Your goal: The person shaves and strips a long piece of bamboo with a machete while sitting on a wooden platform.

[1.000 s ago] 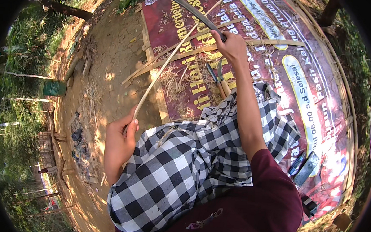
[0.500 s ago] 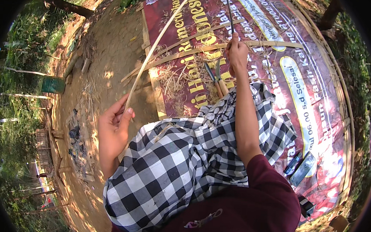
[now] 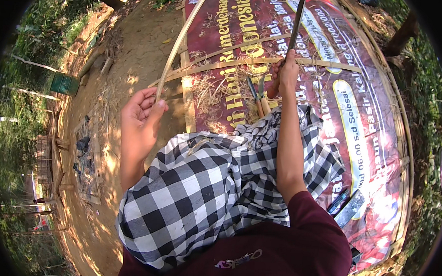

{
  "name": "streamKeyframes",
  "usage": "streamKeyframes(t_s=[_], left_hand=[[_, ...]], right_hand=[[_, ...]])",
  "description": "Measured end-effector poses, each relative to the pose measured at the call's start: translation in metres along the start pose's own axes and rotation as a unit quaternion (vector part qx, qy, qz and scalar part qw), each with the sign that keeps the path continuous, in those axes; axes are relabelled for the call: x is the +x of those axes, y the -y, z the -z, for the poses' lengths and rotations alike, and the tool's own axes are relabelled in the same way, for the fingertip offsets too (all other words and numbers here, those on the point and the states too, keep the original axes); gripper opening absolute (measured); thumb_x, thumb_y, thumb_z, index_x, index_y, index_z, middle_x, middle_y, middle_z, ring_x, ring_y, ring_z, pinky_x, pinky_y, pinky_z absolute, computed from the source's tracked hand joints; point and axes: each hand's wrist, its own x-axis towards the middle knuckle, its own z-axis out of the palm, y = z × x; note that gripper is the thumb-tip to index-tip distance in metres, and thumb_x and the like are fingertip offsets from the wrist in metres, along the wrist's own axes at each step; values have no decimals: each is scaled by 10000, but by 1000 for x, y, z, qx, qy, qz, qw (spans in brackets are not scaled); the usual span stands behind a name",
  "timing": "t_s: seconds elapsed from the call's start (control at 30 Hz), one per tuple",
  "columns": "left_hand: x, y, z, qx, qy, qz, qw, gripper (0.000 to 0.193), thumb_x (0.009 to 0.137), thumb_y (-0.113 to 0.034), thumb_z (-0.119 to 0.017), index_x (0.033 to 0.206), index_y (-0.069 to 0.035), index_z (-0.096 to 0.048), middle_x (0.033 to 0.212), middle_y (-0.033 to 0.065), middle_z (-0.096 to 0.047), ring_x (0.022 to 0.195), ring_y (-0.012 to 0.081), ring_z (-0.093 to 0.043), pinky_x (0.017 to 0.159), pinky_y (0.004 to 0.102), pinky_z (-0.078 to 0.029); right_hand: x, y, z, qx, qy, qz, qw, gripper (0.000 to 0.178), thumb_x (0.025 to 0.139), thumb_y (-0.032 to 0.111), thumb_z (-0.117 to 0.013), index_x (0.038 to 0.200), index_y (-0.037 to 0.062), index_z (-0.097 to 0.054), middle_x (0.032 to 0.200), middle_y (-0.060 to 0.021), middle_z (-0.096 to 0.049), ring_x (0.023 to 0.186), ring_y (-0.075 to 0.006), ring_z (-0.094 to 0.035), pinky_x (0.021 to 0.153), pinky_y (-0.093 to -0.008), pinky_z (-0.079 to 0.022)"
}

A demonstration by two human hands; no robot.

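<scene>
My left hand [image 3: 141,115] holds a long, pale bamboo strip [image 3: 178,43] between thumb and fingers near its lower end. The strip curves up and away, past the top of the view. My right hand [image 3: 285,77] is closed round the brown wooden handle of a machete [image 3: 297,24], whose dark blade points away from me. Blade and strip are well apart. Below the right hand, a curved-blade knife [image 3: 264,101] and a straight knife [image 3: 255,96], both with light wooden handles, lie side by side. A black-and-white checked cloth [image 3: 193,186] covers my lap.
A printed maroon banner [image 3: 226,43] spreads over a bamboo-edged platform, with loose bamboo strips [image 3: 330,64] and curly shavings [image 3: 203,98] on it. Dark flat objects [image 3: 349,208] lie at its right. Bare earth [image 3: 141,39] extends left, where a green container [image 3: 65,84] stands near the plants.
The machete has swung from leaning slightly left to leaning right, and my right hand has come a little nearer. The strip's far part has shifted left. The whole view has turned slightly.
</scene>
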Motion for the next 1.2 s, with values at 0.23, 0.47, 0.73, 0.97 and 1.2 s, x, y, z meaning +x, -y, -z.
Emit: streamKeyframes(t_s=[0.23, 0.47, 0.73, 0.97, 1.2], left_hand=[[-2, 0, -2, 1, -11, -17, 1000, 325, 913, -105, -629, 1192, 30, -533, 899, 40, -629, 609, 12, -480, 501, 163, -345], [-1, 0, 1, -8, -10, -22, 1000, 318, 900, -83, -639, 1181, 29, -538, 940, 44, -650, 661, 15, -533, 499, 163, -366], [-3, -1, 4, -11, -15, -52, 998, 313, 889, -68, -643, 1169, 35, -550, 956, 43, -657, 725, 31, -574, 522, 170, -394], [-1, 3, 10, -26, -42, -106, 993, 291, 863, -32, -655, 1123, 71, -575, 965, 106, -667, 855, 111, -632, 730, 226, -504], [-7, -6, 7, -15, -66, -98, 993, 302, 873, -48, -658, 1151, 53, -599, 984, 86, -674, 852, 91, -626, 751, 214, -510]], right_hand=[[-14, 5, -8, -55, 12, 3, 998, 642, 942, 635, -396, 667, 58, -454, 526, -29, -460, 401, -113, -436, 369, -252, -334], [-20, 4, -8, -16, 45, 60, 997, 629, 966, 580, -412, 649, 40, -456, 521, -39, -453, 407, -126, -452, 373, -252, -339], [-33, 10, -14, -30, 65, 61, 996, 597, 961, 600, -397, 713, 58, -429, 547, -32, -440, 433, -129, -462, 377, -257, -354], [-53, 29, -38, 34, 78, 109, 990, 631, 969, 582, -399, 682, 26, -483, 534, -36, -471, 411, -120, -464, 378, -248, -369], [-84, 56, -58, 126, 104, 126, 978, 639, 962, 613, -371, 754, 14, -452, 584, -50, -453, 454, -143, -480, 387, -266, -392]])
